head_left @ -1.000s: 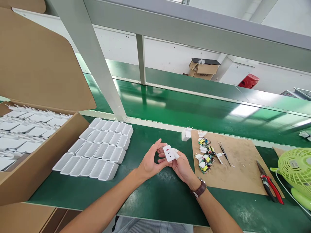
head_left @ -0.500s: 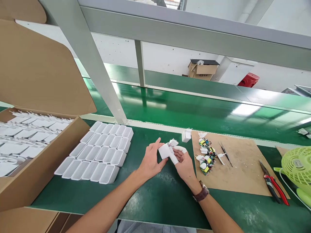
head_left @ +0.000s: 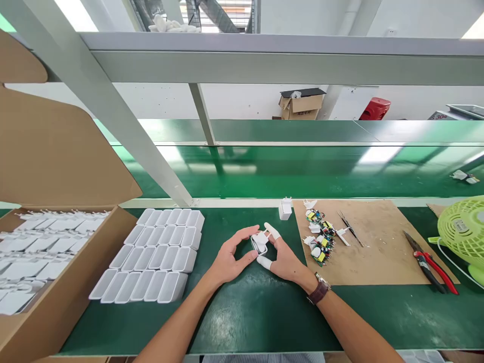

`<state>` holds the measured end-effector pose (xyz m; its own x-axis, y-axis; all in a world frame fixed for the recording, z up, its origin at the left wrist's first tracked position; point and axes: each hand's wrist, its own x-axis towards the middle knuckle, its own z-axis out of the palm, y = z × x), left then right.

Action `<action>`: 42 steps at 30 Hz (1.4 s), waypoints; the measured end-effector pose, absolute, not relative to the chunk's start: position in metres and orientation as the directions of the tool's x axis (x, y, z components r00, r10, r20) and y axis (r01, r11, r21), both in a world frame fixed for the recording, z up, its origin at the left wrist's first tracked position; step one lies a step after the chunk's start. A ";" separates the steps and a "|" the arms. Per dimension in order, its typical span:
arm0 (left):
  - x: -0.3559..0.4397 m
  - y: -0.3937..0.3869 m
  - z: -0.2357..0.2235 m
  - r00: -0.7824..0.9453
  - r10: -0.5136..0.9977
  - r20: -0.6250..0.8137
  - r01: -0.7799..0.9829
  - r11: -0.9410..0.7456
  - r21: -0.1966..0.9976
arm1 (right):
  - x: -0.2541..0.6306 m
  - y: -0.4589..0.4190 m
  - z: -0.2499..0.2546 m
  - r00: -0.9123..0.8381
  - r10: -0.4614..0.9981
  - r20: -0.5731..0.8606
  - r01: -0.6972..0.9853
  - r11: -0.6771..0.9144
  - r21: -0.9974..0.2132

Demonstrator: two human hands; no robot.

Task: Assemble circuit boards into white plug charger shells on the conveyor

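Observation:
Between both hands, over the green bench top, is a small white plug charger case (head_left: 259, 244) with a pronged plug piece at its upper end. My left hand (head_left: 232, 258) grips its left side, thumb at the lower edge. On the other side, my right hand (head_left: 286, 256) has white finger covers and holds the case near its top and lower right. Whether the plug piece is fully seated, I cannot tell. Another white charger case (head_left: 285, 208) stands upright just beyond my right hand. A cluster of small circuit boards (head_left: 319, 237) with plug pieces lies to the right.
Rows of open white cases (head_left: 155, 259) stand at left, beside a cardboard box (head_left: 81, 272) full of white parts. On a brown board (head_left: 381, 247) lie tweezers (head_left: 351, 228) and red-black pliers (head_left: 429, 262). A green fan (head_left: 459, 229) is far right. A metal post (head_left: 139, 146) rises behind.
The charger case has been turned, so its plug end now shows where a flat side faced me. My right fingers have spread around it. The head view has levelled and shifted.

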<state>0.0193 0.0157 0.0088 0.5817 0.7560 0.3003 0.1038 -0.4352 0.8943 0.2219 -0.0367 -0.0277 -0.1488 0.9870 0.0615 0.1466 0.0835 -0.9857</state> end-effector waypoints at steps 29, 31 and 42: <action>0.024 0.027 0.017 0.655 0.711 0.255 0.121 -0.431 0.894 | 0.217 -0.035 -0.022 -0.110 0.988 0.111 0.274 0.138 -0.952; 0.028 0.024 0.013 0.582 0.763 0.282 0.195 -0.468 0.862 | 0.217 -0.035 -0.021 -0.106 0.988 0.109 0.283 0.135 -0.950; 0.025 0.022 0.023 0.647 0.698 0.306 0.308 -0.607 0.733 | 0.218 -0.036 -0.028 -0.103 0.988 0.116 0.305 0.142 -0.942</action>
<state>0.0255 0.0216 0.0232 0.6474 0.6980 0.3061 0.3081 -0.6070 0.7326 0.2176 -0.0357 -0.0285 -0.1035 0.9879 0.1159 0.3047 0.1424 -0.9417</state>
